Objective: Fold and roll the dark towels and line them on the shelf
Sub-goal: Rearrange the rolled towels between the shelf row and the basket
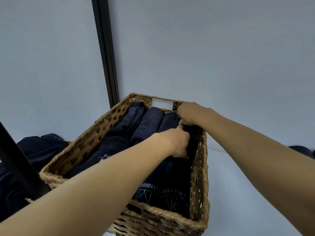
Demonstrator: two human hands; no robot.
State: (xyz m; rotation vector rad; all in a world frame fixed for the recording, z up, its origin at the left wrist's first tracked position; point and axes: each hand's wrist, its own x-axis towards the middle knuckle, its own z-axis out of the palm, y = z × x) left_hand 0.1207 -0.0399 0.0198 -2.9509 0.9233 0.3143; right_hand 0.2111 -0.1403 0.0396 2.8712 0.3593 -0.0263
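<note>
A woven wicker basket (81, 147) stands on a white shelf and holds several rolled dark navy towels (150, 123). One rolled towel with white lettering (172, 181) lies along the basket's right wall. My left hand (179, 143) grips that towel near its middle, fingers curled down into the cloth. At the towel's far end my right hand (189, 113) grips it, close to the basket's back right corner. The fingertips of both hands are hidden in the fabric.
A second pile of dark towels (37, 147) sits left of the basket, in another wicker container. A black shelf post (105, 48) runs up the white wall behind. Another black bar (20, 167) crosses at the lower left. A dark towel edge (301, 150) shows at the far right.
</note>
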